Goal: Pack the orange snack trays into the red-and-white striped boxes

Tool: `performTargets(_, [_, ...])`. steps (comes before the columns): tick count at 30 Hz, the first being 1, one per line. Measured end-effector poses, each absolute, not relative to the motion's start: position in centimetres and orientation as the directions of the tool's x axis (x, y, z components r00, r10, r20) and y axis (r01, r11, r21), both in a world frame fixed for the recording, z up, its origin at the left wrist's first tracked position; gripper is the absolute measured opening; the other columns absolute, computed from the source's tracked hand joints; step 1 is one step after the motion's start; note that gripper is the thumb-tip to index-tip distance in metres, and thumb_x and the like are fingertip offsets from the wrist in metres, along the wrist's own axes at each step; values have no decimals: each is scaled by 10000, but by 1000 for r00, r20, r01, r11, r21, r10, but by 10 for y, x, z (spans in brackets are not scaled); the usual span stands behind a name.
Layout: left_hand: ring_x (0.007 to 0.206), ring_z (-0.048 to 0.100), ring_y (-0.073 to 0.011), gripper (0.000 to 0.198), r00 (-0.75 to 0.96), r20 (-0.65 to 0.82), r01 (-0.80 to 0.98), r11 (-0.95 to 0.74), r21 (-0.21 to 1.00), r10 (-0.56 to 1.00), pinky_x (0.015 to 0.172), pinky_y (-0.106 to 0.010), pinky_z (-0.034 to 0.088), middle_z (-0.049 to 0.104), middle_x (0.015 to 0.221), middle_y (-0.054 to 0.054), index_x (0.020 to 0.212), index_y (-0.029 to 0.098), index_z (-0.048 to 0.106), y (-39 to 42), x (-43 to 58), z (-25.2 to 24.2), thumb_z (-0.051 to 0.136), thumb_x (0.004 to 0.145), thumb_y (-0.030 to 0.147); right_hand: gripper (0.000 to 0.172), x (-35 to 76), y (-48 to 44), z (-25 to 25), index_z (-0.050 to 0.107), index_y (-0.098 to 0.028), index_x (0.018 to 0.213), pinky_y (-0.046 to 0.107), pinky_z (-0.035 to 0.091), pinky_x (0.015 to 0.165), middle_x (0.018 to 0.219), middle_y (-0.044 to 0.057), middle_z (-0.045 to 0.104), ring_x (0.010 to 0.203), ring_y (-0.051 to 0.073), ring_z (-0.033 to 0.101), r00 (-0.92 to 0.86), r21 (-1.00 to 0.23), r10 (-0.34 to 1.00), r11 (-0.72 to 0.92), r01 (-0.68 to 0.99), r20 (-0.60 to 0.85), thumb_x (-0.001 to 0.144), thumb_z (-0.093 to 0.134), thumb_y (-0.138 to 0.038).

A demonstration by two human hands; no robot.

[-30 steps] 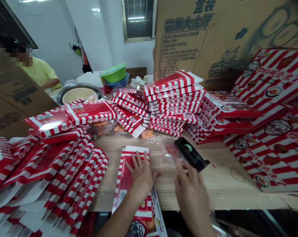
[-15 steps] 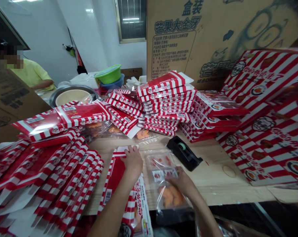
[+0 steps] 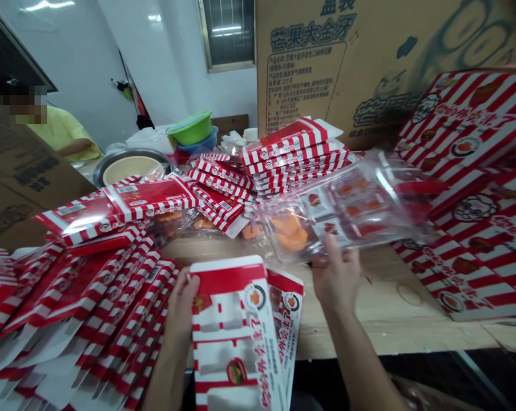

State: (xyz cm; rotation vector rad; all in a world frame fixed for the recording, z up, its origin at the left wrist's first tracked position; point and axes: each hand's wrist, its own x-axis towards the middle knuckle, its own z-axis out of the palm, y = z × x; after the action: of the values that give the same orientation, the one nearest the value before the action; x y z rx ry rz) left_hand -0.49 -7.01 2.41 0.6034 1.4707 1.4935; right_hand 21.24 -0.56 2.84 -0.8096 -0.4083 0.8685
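The person's left hand point(image 3: 180, 319) holds the left edge of a flattened red-and-white printed carton point(image 3: 236, 337), its fingers pressed together and mostly hidden behind the board, so the thumb's place is hard to tell. The carton stands tilted up off the near edge of the wooden worktable point(image 3: 390, 311), with a second printed carton point(image 3: 290, 308) just behind its right side.

The right hand point(image 3: 337, 271) is raised with its fingers slightly spread, pinching the lower edge of a clear plastic tray pack point(image 3: 347, 211) of orange dried fruit. The pack hangs tilted in the air above the table, its far end overlapping large striped carton sheets point(image 3: 467, 228) in view.

Loose stacked cartons point(image 3: 84, 297) crowd close beside the left hand, leaving little room there. A pile of cartons point(image 3: 296, 151) rises just behind the pack. Bare wood lies open below the pack, between the held carton and the striped sheets
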Motion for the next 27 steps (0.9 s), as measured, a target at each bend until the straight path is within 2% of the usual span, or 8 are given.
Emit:
performTargets(4, [528, 610, -115, 265, -189, -309, -318, 240, 917, 932, 501, -188, 473, 619, 589, 48, 722, 175, 564, -83, 17, 5, 700, 648, 390, 322, 183, -3, 12, 599, -221, 870, 271, 535, 673, 827, -16, 691, 772, 163, 664, 313, -720, 928, 74, -690, -204, 624, 776, -328])
performTargets(7, [529, 584, -94, 278, -192, -291, -319, 221, 922, 937, 519, -178, 472, 595, 589, 56, 706, 171, 557, -86, 18, -1, 706, 651, 400, 404, 189, -10, 2, 631, -196, 902, 315, 543, 679, 824, 23, 712, 770, 215, 676, 67, -736, 957, -170, -655, -281, 569, 812, -337])
performTargets(13, [632, 603, -102, 328, -295, -272, -346, 162, 924, 916, 567, -178, 481, 635, 755, 49, 861, 212, 564, -83, 18, -3, 725, 626, 375, 347, 236, -19, 3, 637, -213, 1015, 325, 496, 819, 984, 28, 711, 887, 200, 656, -185, -924, 976, -176, -338, -118, 710, 746, -338])
performTargets(18, [490, 467, -81, 333, -108, -250, -231, 220, 948, 962, 473, -174, 398, 507, 536, 50, 570, 166, 498, -74, 18, 4, 665, 672, 435, 406, 243, -15, 15, 597, -207, 1067, 363, 493, 849, 973, 38, 696, 921, 226, 642, -370, -974, 925, -154, -165, -84, 710, 738, -341])
performTargets(20, [525, 468, -94, 352, 6, -214, -100, 214, 972, 977, 509, -196, 407, 504, 562, 30, 532, 154, 504, -70, 17, 10, 656, 672, 439, 527, 240, -7, 21, 532, -240, 1178, 372, 499, 853, 1074, 49, 665, 983, 239, 622, -332, -986, 943, -72, -151, -18, 705, 738, -347])
performTargets(23, [592, 482, -114, 324, 160, -149, 27, 147, 989, 976, 562, -215, 415, 517, 632, 9, 562, 149, 533, -67, 20, 14, 621, 702, 427, 633, 239, 11, 31, 424, -313, 1304, 358, 462, 924, 1289, 39, 543, 1155, 223, 525, 22, -966, 976, 218, -136, 217, 738, 702, -366])
performTargets(25, [636, 496, -128, 296, 166, -97, 40, 91, 995, 981, 597, -228, 425, 527, 680, 0, 588, 157, 528, -67, 23, 10, 595, 727, 410, 513, 243, 23, 36, 517, -311, 1236, 351, 430, 959, 1286, 27, 548, 1174, 213, 508, 150, -946, 940, 318, -57, 307, 754, 685, -369])
performTargets(27, [714, 530, -149, 289, 49, -10, 37, 8, 999, 999, 668, -247, 441, 552, 763, -21, 578, 170, 493, -69, 25, 3, 572, 752, 386, 343, 248, 27, 38, 647, -272, 1070, 358, 455, 914, 1140, 32, 643, 1056, 219, 584, 72, -963, 962, 267, -24, 265, 748, 686, -385])
